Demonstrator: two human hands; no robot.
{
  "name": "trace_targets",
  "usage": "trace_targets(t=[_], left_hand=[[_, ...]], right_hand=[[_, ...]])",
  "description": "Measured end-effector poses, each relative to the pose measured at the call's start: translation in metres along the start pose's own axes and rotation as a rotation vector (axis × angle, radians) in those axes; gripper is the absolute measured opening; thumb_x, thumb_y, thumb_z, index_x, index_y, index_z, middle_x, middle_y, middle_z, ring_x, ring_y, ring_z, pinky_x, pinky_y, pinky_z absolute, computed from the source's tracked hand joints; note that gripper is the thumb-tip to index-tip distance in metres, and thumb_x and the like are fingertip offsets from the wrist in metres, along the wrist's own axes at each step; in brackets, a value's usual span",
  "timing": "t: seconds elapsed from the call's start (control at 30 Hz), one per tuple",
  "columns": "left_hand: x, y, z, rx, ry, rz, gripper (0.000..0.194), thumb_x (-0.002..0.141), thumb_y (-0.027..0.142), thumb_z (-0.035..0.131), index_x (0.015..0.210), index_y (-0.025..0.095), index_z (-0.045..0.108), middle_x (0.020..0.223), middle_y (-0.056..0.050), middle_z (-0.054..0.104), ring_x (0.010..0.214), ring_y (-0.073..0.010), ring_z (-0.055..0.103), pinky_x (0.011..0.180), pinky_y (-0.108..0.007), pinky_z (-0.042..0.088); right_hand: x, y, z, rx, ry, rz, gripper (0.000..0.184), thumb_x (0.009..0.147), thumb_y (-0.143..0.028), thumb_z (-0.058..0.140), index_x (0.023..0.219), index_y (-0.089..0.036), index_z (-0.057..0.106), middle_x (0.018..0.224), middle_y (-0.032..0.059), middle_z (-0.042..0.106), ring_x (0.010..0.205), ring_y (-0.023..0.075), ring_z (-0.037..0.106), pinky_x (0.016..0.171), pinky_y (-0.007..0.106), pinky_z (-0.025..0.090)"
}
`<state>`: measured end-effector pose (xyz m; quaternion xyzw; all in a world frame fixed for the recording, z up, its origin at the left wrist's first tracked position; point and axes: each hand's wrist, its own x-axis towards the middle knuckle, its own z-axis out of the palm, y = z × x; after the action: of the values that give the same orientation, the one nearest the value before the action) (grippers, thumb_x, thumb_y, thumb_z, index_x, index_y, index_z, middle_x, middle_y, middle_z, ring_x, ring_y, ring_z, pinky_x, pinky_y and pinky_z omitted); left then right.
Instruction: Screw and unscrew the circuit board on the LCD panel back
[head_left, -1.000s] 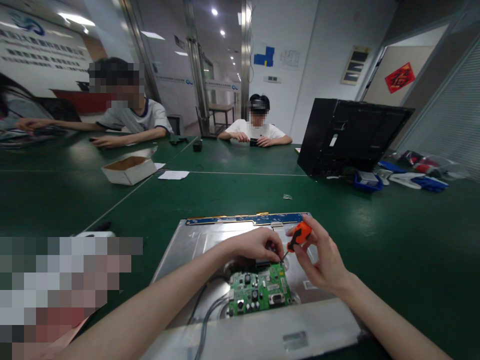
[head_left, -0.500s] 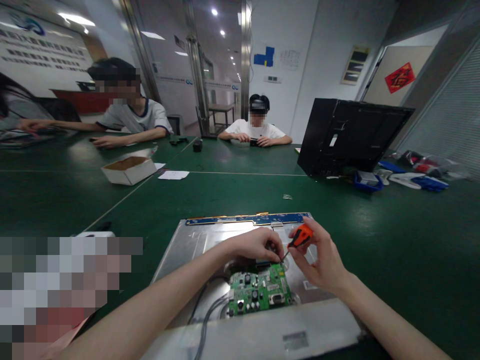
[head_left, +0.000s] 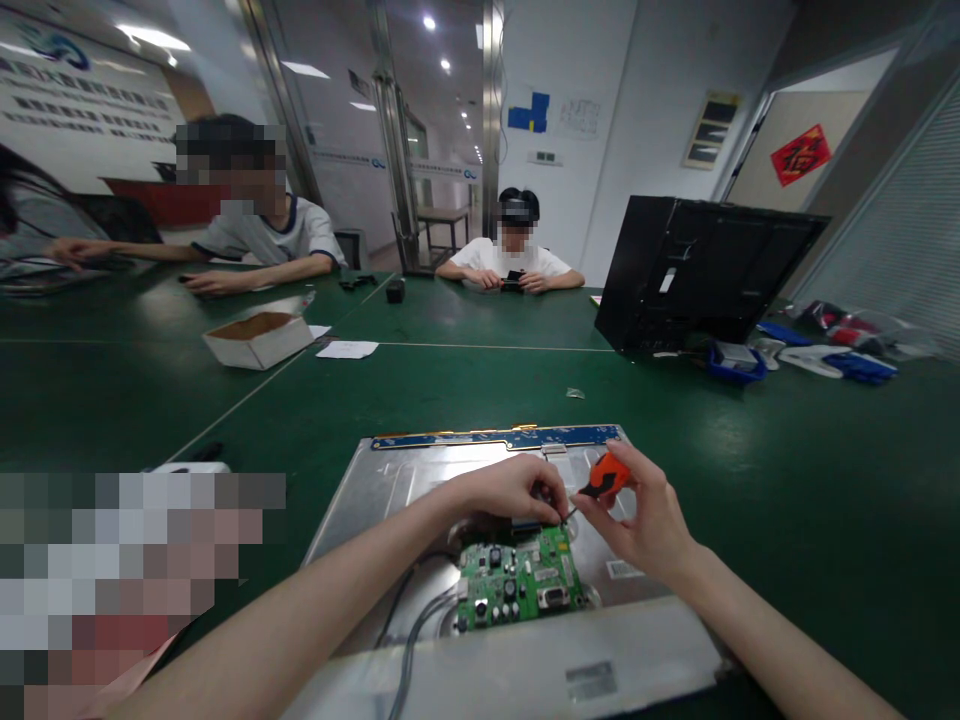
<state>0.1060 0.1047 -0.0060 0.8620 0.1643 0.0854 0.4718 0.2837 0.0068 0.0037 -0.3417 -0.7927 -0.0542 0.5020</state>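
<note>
Green circuit board (head_left: 517, 580) on the metal panel (head_left: 382, 480), nearer than the left hand (head_left: 517, 490), with those bunched fingertips at the board's far right corner (impossible to tell if pinching anything). Orange-and-black screwdriver (head_left: 609, 475) slanting to the same corner, handle gripped in the right hand (head_left: 646, 515). Probably fastening or loosening, calling next for a seated tip and small turns. Beyond, blue strip board (head_left: 495, 438), then black display casing (head_left: 705, 270).

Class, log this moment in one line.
right hand: holds orange screwdriver; left hand: at green circuit board, far edge; beneath: metal panel
</note>
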Motion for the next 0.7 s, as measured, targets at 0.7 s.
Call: trace_targets(t=[0.7], left_hand=[[0.0003, -0.0011, 0.0014, -0.012, -0.017, 0.007, 0.010, 0.074, 0.006, 0.070, 0.078, 0.016, 0.069, 0.070, 0.003, 0.061, 0.067, -0.0119, 0.055, 0.065, -0.021, 0.042]], right_hand=[[0.0009, -0.0012, -0.0014, 0.016, -0.038, 0.020, 0.066, 0.089, -0.017, 0.051, 0.147, -0.026, 0.019, 0.075, -0.0005, 0.063, 0.051, 0.0127, 0.058, 0.046, 0.025, 0.052]])
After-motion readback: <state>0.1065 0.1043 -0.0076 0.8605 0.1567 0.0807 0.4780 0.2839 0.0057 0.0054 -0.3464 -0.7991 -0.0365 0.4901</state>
